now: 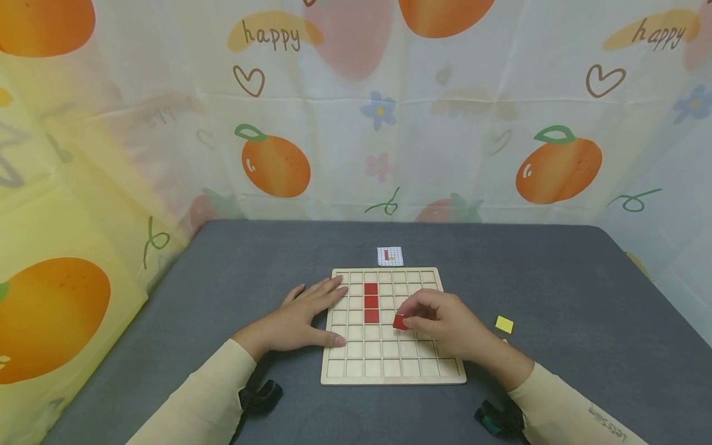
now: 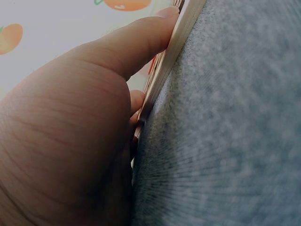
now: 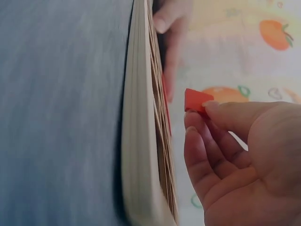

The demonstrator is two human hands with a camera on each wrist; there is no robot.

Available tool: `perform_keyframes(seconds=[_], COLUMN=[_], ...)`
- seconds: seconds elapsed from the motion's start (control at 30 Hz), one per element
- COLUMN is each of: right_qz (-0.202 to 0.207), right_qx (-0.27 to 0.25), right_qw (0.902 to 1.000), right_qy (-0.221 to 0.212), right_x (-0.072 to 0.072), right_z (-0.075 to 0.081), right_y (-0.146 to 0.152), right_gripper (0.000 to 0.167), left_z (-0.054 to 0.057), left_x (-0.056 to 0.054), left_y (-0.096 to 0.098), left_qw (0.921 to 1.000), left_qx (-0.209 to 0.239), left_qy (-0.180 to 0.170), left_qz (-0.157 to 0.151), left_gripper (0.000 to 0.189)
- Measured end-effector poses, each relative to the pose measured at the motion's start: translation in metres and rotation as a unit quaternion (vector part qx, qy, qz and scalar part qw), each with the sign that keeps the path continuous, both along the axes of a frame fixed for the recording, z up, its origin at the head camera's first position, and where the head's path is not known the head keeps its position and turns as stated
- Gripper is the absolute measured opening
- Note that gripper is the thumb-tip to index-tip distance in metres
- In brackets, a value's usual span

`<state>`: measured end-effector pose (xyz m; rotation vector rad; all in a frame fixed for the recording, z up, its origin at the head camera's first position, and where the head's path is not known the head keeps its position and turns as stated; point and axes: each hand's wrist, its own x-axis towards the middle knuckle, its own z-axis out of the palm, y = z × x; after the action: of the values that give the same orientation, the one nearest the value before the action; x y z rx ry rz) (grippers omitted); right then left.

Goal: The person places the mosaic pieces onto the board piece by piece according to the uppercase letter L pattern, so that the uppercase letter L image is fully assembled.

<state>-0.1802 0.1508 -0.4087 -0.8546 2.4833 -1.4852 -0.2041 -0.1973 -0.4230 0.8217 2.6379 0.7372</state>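
Observation:
A wooden grid board (image 1: 392, 379) lies on the dark table, with three red square tiles (image 1: 371, 302) set in one column of its cells. My left hand (image 1: 303, 318) rests on the board's left edge, fingers spread; in the left wrist view its thumb (image 2: 141, 44) touches the rim. Between thumb and fingers my right hand (image 1: 445, 321) pinches another red tile (image 1: 399, 322), held tilted over the middle of the board. The right wrist view shows this red tile (image 3: 197, 100) apart from the board surface.
A yellow tile (image 1: 504, 324) lies on the table to the right of the board, and part of another pale piece shows beside my right wrist. Behind the board's far edge is a small printed card (image 1: 390, 256) with a grid pattern. A patterned curtain (image 1: 334, 154) hangs behind the table.

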Motion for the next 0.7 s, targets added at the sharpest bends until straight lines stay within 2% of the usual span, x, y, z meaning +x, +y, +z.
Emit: perform_keyframes(seconds=[0.33, 0.7], right_qz=[0.010, 0.015], right_qx=[-0.011, 0.036], right_qw=[0.9998, 0.9984], right_qy=[0.016, 0.041], right_x=[-0.002, -0.003], right_z=[-0.007, -0.010], right_y=[-0.033, -0.045], right_gripper=[0.007, 0.011], left_z=[0.002, 0.002], left_x=[0.000, 0.001], left_y=[0.001, 0.001], left_qw=[1.0000, 1.0000], left_qx=[-0.004, -0.003], left_qy=[-0.001, 0.002], left_qz=[0.001, 0.001], left_gripper=[0.109, 0.110])
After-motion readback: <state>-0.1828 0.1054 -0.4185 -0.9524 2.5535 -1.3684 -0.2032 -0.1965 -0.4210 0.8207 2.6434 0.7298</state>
